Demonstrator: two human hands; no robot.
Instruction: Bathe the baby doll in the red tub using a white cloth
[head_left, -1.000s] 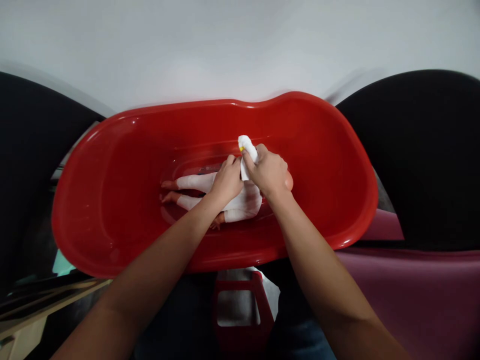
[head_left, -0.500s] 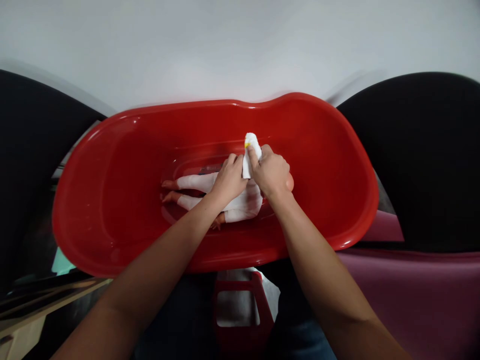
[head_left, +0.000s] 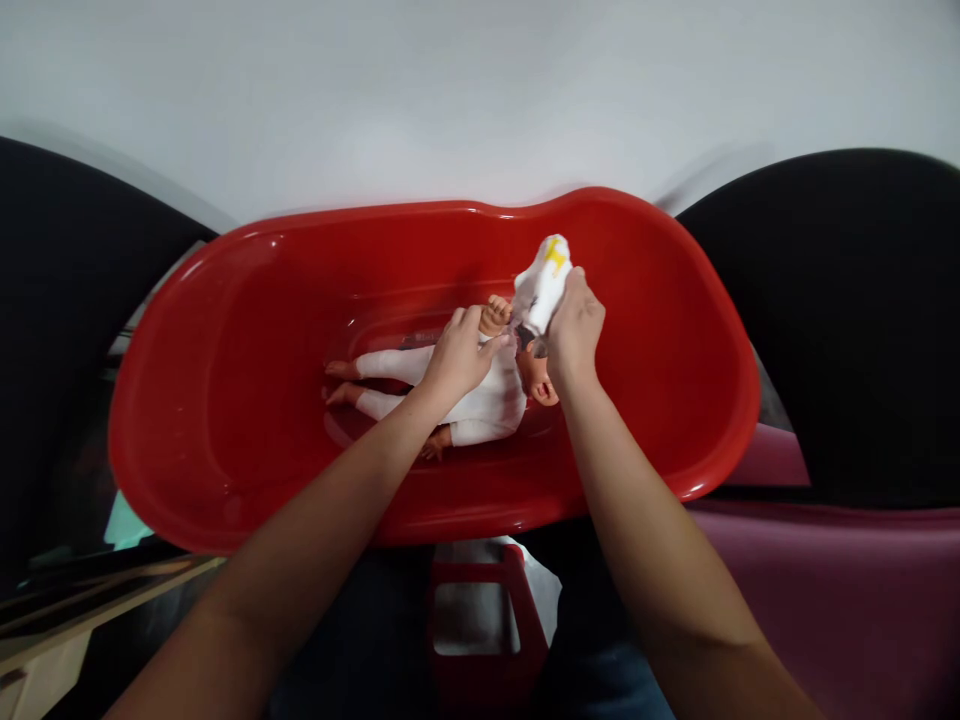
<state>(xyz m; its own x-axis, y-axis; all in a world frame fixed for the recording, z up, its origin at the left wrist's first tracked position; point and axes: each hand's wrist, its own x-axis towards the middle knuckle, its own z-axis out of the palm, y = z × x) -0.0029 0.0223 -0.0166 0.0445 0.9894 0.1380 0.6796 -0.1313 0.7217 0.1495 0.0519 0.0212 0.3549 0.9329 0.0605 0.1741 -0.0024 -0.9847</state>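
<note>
Up and away goes the right hand (head_left: 574,332) with the white cloth (head_left: 541,285), so the head of the baby doll (head_left: 487,408) now shows, and one small doll hand (head_left: 495,316) pokes up.

Going left to right, a pale wooden board (head_left: 75,620) sits low at the far left, outside the big red plastic tub (head_left: 480,208). The doll lies on its back in the middle of the tub, in a white long-sleeved suit. Its long side runs along the long side of the tub. Its feet (head_left: 341,382) point to 9 o'clock and its head (head_left: 538,380) points to 3 o'clock.

The left hand (head_left: 457,355) sits on the doll's chest at the center of the tub. Its fingers are bent a little, but I cannot tell if they grip the suit or just press on it.

The right hand is at about 2 o'clock from the tub's center, just above the doll's head. It makes a small, tight pinch on the soft white cloth, which has a yellow mark.

The doll looks light and fairly stiff, and it may be slippery if it is wet. The chest looks like a good place to hold it, with the neck and head held too. A pink sheet (head_left: 825,610) lies at the far right.
</note>
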